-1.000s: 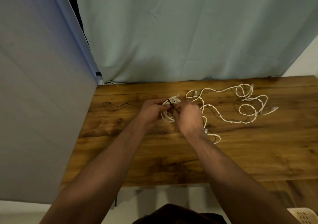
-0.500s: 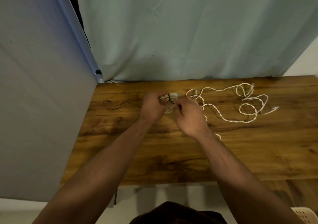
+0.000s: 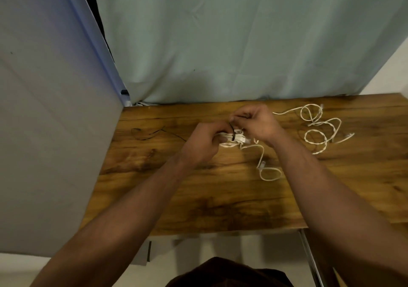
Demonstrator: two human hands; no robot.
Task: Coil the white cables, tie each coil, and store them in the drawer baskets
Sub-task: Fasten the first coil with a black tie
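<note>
Wooden table [image 3: 198,198] under both hands. Loose white cable [image 3: 318,132] sprawls right of right hand [image 3: 256,123]. Left hand [image 3: 203,145] grips small white coil [image 3: 237,138] between the hands. Right hand pinches black tie [image 3: 232,132] end above it. Best: keep coil squeezed, pull tie snug, loops may spring.

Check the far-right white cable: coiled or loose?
Loose. The right cable sprawls in uneven open loops across the table, with no tie around it.

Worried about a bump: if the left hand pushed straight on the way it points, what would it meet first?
Probably the right hand, pinching the black tie just beyond the coil that the left hand grips; relative height is unclear.
</note>
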